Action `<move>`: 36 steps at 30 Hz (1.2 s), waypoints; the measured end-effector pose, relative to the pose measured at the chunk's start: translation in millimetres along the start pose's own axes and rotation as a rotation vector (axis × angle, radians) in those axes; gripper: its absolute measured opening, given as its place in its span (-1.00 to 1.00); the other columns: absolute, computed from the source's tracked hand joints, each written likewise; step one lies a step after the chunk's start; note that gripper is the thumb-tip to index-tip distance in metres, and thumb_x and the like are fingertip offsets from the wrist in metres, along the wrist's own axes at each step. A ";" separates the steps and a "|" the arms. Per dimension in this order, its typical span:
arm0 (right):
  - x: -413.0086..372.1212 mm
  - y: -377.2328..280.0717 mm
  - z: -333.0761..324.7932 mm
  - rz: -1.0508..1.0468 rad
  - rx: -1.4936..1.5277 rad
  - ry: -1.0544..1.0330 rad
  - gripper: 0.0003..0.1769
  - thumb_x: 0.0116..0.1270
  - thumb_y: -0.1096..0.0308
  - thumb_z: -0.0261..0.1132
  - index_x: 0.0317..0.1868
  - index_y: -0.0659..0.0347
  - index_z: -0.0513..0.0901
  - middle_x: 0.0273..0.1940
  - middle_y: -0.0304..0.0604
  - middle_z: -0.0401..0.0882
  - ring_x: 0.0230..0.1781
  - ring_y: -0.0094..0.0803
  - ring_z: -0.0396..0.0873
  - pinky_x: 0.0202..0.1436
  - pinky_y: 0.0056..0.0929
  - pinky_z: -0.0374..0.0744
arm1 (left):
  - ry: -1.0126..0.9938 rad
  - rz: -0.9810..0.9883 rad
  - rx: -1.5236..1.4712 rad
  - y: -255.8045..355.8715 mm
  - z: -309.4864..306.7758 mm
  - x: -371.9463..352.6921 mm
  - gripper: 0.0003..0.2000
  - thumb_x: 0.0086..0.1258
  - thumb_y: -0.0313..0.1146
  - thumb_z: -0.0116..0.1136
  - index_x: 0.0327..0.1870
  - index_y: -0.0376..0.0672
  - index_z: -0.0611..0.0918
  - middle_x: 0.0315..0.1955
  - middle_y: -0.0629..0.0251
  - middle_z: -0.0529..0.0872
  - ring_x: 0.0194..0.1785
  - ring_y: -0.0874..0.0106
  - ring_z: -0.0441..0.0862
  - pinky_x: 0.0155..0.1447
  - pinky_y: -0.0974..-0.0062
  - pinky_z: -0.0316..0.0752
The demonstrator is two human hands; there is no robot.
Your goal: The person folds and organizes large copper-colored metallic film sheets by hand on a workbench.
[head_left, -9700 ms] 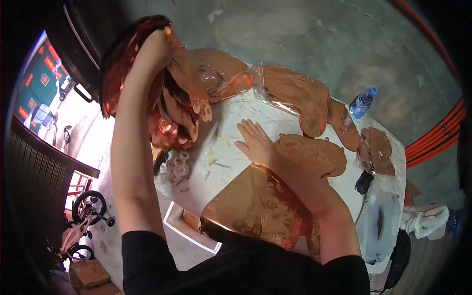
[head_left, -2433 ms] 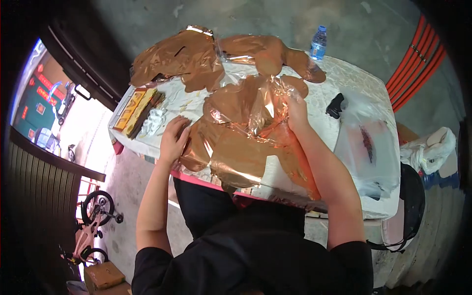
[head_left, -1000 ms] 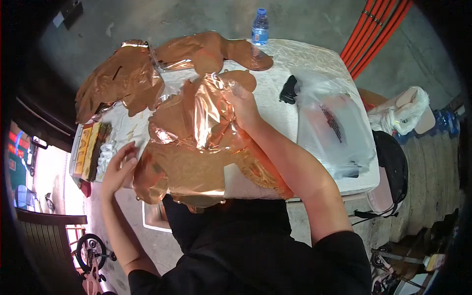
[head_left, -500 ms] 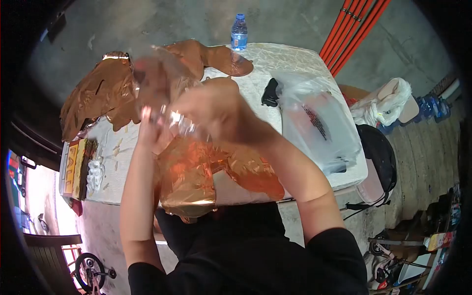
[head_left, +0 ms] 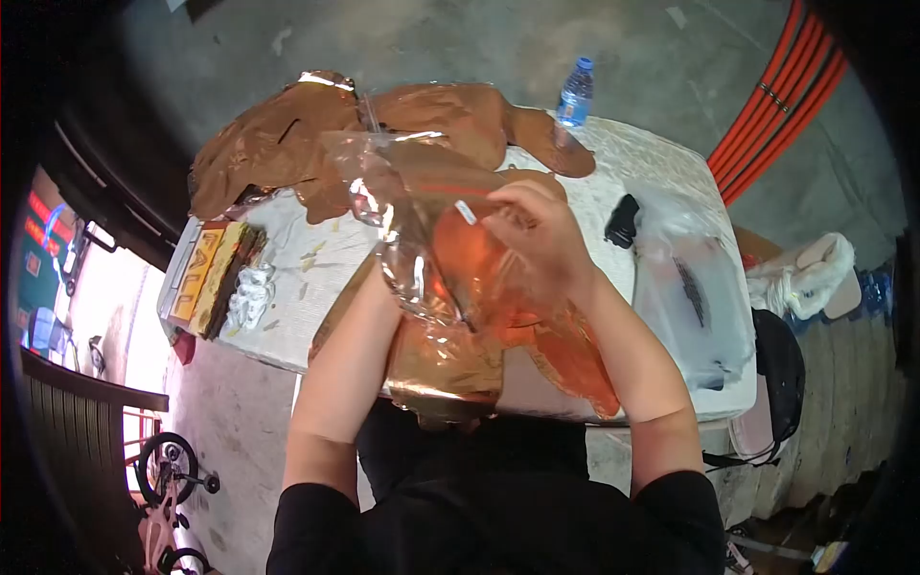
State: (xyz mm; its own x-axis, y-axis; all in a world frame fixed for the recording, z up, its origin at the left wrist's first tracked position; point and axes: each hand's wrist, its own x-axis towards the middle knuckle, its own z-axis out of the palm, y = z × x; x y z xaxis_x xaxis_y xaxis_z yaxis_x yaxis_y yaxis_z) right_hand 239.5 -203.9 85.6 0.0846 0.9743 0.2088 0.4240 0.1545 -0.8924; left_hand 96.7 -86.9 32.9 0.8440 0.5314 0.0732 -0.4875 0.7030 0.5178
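Raised since earlier, clear bag point(head_left: 412, 261) bears illegible label point(head_left: 466, 212); grip of both hands point(head_left: 554, 241) unclear.

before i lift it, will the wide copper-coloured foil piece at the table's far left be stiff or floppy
The foil piece would probably flop, since its surface is wrinkled. It looks thin and flat, so likely light for its size. Its shiny highlights suggest it may slip.

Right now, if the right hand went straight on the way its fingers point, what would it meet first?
The right hand points leftward, so it would probably meet the clear plastic first; it may already touch it, depth is unclear.
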 end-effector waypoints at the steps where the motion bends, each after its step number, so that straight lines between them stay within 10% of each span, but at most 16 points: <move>1: 3.3 6.2 1.5 -0.158 -0.140 0.236 -0.46 0.14 0.26 0.36 0.12 0.26 0.48 0.13 -0.08 0.42 0.18 -0.25 0.36 0.18 -0.37 0.37 | -0.047 -0.004 -0.020 0.5 -2.3 9.1 -0.50 0.47 0.02 -0.22 0.20 -0.22 0.34 0.02 0.14 0.51 0.06 0.31 0.53 0.16 0.33 0.48; 10: 8.2 37.1 20.6 -0.414 -0.587 0.427 -0.45 0.15 0.23 0.34 0.16 0.22 0.49 0.18 0.01 0.42 0.22 -0.03 0.34 0.26 -0.12 0.24 | -0.368 -0.191 -0.122 0.5 -39.4 15.1 -0.57 0.44 -0.11 -0.13 0.14 -0.25 0.45 -0.03 0.15 0.57 -0.02 0.28 0.58 0.07 0.33 0.54; 15: 8.3 47.3 11.4 -0.335 -0.529 0.366 -0.58 0.31 0.24 0.17 0.16 0.14 0.50 0.13 -0.07 0.49 0.20 -0.16 0.39 0.28 0.02 0.19 | 0.300 -0.179 0.240 -1.1 -2.8 0.9 -0.31 0.38 0.27 -0.32 0.26 -0.17 0.37 0.13 0.14 0.50 0.09 0.29 0.54 0.18 0.19 0.45; 19: 9.4 41.8 6.0 -0.236 -0.199 0.383 -0.65 0.43 0.26 0.02 0.12 0.22 0.53 -0.02 -0.01 0.58 0.00 -0.23 0.55 0.10 -0.30 0.43 | 0.163 0.028 0.343 -5.1 6.8 6.2 -0.34 0.38 0.28 -0.31 0.14 -0.16 0.45 -0.09 0.24 0.60 -0.10 0.42 0.59 -0.02 0.36 0.54; 22: 12.8 50.1 6.7 -0.312 -0.162 0.451 -0.64 0.45 0.26 -0.01 0.09 0.28 0.54 -0.07 0.01 0.60 -0.05 -0.25 0.58 0.01 -0.42 0.47 | 0.403 0.145 0.531 2.4 6.2 6.6 -0.52 0.49 0.11 -0.39 -0.27 -0.11 0.48 -0.53 0.54 0.38 -0.52 0.71 0.26 -0.48 0.76 0.23; 36: 10.5 25.4 5.2 -0.132 0.078 0.316 -0.71 0.39 0.36 0.08 0.00 0.37 0.56 -0.13 -0.18 0.60 -0.03 -0.48 0.52 0.08 -0.54 0.43 | -0.020 0.456 0.857 -6.5 -0.1 2.4 -0.81 0.45 -0.30 0.03 -0.38 -0.17 0.53 -0.53 0.59 0.47 -0.47 0.77 0.31 -0.41 0.74 0.22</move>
State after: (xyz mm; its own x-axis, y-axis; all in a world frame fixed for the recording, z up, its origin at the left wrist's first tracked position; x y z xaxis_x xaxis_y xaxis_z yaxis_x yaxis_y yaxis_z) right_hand 246.5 -188.9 63.1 0.3142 0.8479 0.4270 0.3809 0.2994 -0.8748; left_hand 101.9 -90.1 29.6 0.6216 0.6539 0.4313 -0.4475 -0.1556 0.8807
